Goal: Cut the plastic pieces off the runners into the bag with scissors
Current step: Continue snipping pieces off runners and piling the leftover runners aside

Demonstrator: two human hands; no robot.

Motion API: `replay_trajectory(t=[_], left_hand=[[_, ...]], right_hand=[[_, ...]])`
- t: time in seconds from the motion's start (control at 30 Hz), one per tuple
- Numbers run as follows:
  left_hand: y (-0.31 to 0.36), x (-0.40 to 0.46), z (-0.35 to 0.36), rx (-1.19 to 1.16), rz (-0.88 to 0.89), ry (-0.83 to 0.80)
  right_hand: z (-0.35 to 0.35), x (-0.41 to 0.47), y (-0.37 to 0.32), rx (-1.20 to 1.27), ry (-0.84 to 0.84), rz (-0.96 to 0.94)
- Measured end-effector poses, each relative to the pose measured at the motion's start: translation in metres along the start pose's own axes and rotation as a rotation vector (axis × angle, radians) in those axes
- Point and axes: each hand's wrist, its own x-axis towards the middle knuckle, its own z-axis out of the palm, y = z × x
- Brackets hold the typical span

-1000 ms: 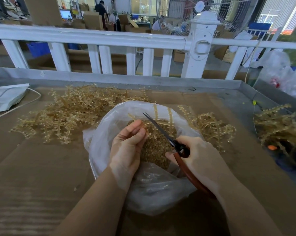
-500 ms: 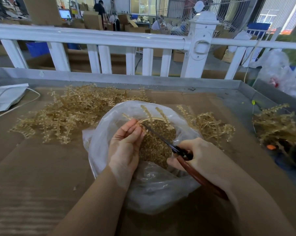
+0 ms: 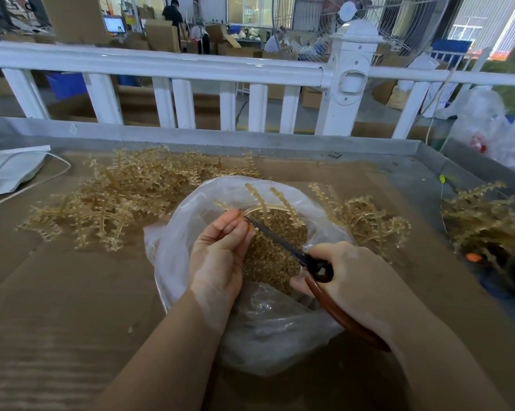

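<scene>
Holding runner [image 3: 265,207] over bag [image 3: 191,221] rim; scissors [image 3: 283,240] at it.

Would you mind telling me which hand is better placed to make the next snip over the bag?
The right hand. It already grips the scissors, whose blades point at the runner pinched by the left hand above the open bag, so pieces should drop in.

place: probably a factory floor | cues: stacked cartons [image 3: 158,34], industrial fan [image 3: 369,28], runner heaps [image 3: 117,197]
</scene>
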Motion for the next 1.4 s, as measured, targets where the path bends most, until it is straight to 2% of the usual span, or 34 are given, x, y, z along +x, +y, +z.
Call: replay_trajectory(t=[0.33, 0.77, 1.13, 1.4], left_hand=[[0.001, 0.0, 0.002, 0.032, -0.015, 0.051], [0.0, -0.003, 0.003, 0.055, 0.006, 0.032], [0.001, -0.005, 0.004, -0.046, 0.027, 0.053], [0.002, -0.003, 0.004, -0.081, -0.002, 0.093]], right_hand=[[0.0, -0.004, -0.003, -0.046, 0.039, -0.012], [0.002, 0.0, 0.0, -0.14, 0.109, -0.023], [0.019, 0.004, 0.003, -0.274, 0.275, -0.021], [0.025, 0.005, 0.006, -0.244, 0.278, -0.059]])
